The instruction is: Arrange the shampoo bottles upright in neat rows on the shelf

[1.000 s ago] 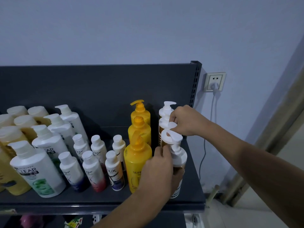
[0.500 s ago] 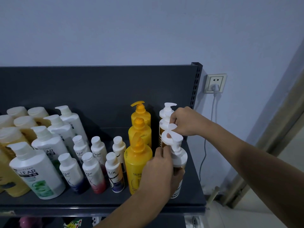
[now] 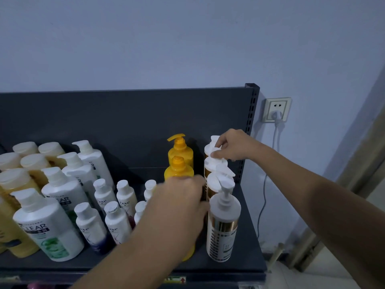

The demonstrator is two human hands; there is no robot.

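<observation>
A white pump bottle with a gold band (image 3: 223,224) stands upright near the front right corner of the dark shelf (image 3: 248,243), its long axis vertical and its pump nozzle turned toward the back. Behind it three more white pump bottles (image 3: 216,180) run in a row to the back panel, all upright, their nozzles overlapping one another. Just to the left runs a row of yellow pump bottles (image 3: 180,151), also upright; the rear one's nozzle points left, and the front one is mostly hidden by the left forearm.

Further left stand small white Dove bottles (image 3: 116,222) in short rows, then larger white Clear bottles (image 3: 48,224) and pale amber bottles (image 3: 29,165) at the far left edge. A wall socket (image 3: 276,109) with a plugged-in cord sits on the wall beyond the shelf's right upright.

The left hand (image 3: 177,205), motion-blurred, reaches in palm down over the front yellow bottle; whether its grip is closed on anything cannot be told. The right hand (image 3: 235,144) stretches to the back of the white row, thumb and fingers pinched on the pump head of the second bottle from the back.
</observation>
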